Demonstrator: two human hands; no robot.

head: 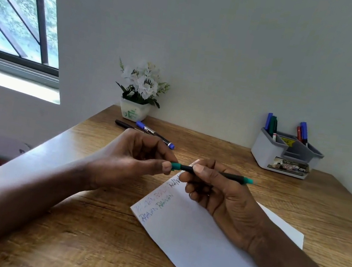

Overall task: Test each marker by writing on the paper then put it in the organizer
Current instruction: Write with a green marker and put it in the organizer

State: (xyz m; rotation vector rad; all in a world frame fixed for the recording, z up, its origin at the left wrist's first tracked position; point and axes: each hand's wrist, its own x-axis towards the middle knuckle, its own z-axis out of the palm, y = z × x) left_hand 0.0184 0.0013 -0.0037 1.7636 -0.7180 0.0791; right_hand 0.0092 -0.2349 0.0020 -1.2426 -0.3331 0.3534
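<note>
- The left hand pinches the green cap end of the green marker between thumb and curled fingers.
- The right hand grips the black barrel, thumb on top and fingers curled beneath.
- The marker lies level at mid frame, above the paper, which bears coloured writing.
- The organizer stands at the right, against the wall, with markers upright in it.
- A blue marker and a black pen lie beside the flower pot, on the table.

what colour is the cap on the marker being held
Green cap on a black-barrelled marker; head view shows it.
</note>
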